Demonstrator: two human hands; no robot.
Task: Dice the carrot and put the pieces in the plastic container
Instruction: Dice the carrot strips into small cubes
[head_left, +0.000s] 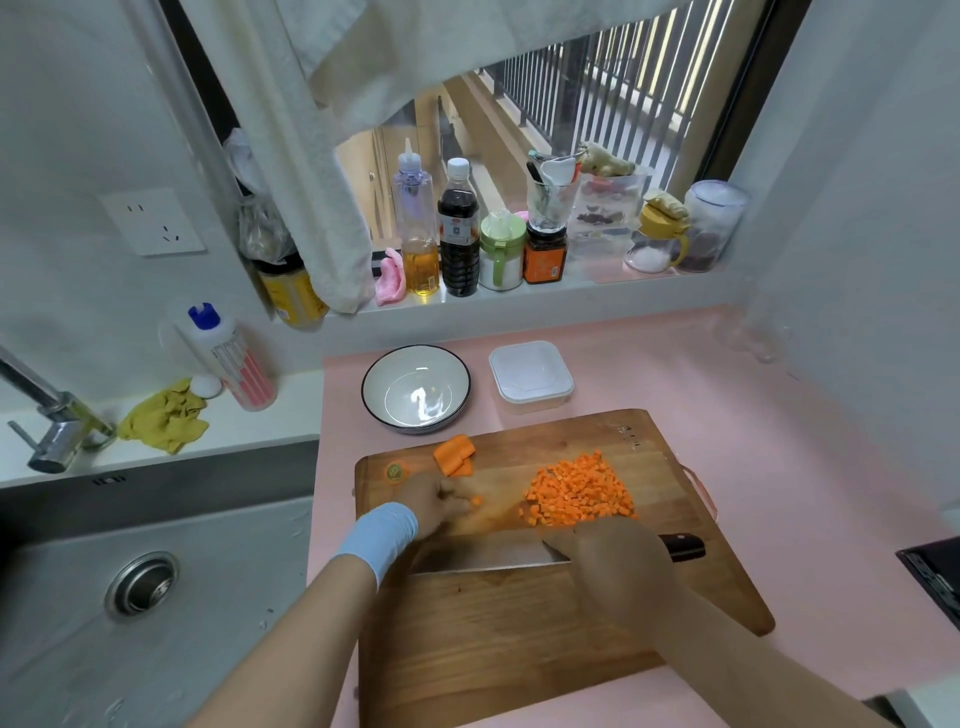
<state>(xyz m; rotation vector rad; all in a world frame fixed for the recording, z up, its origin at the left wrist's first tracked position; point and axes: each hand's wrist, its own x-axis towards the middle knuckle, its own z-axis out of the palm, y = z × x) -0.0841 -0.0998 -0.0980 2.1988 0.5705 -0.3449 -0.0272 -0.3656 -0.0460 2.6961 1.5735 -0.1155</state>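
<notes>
on the wooden chopping board (519, 649) the left hand (436, 501) pinches a firm orange carrot piece (476, 501), the right hand (618, 566) grips the steel cleaver (483, 558); the light loose carrot dice (579, 491) probably want scooping

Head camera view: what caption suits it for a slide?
Left hand holds a carrot piece, right hand grips the knife, diced carrot heaped on the board, plastic container behind.

We see a heap of small orange carrot dice (579, 491) on the right half of the wooden cutting board (519, 649), and uncut carrot chunks (454, 456) stacked at its far left edge. We note the plastic container (531, 376): white, square, round-cornered, upright just behind the board.
</notes>
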